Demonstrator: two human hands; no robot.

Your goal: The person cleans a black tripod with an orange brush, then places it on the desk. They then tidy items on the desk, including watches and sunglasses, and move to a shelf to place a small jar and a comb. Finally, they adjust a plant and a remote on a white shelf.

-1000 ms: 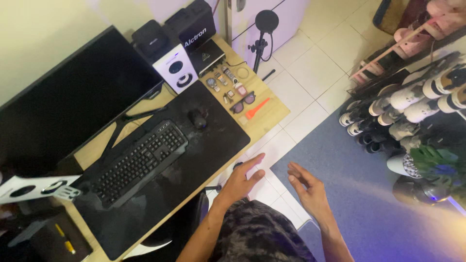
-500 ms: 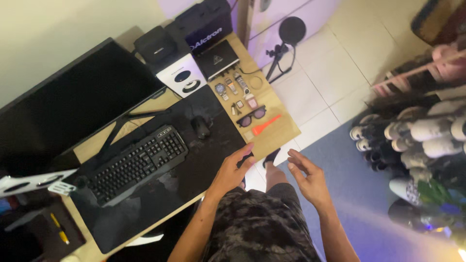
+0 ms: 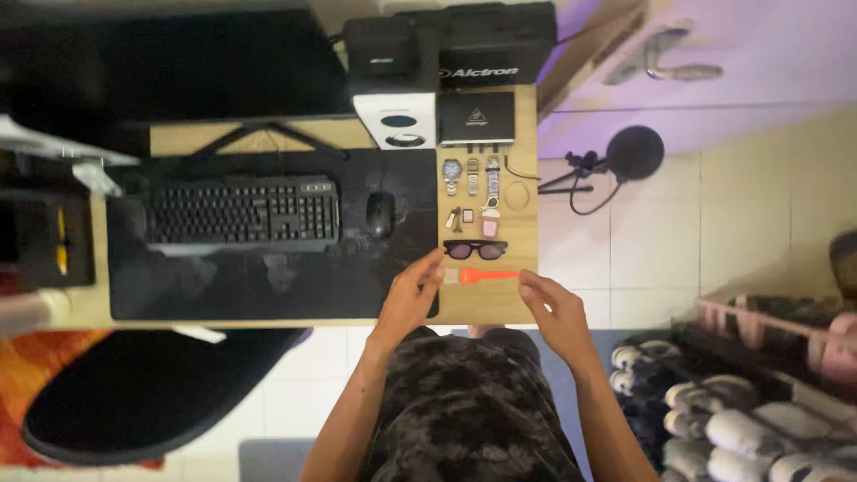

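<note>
Orange tool (image 3: 487, 276), slim and tapered, flat near desk (image 3: 527, 178) front edge below sunglasses (image 3: 475, 250). Left hand (image 3: 411, 296) fingers together, tips at tool's pale end. Right hand (image 3: 555, 312) loosely spread beside tip, holding nothing.

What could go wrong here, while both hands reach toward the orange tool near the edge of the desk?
The orange tool lies near the desk's front edge, between the left hand and right hand; a clumsy touch might push it off onto the floor. The sunglasses lie just behind it, so a finger reaching too far could knock them into the small pink item.
</note>
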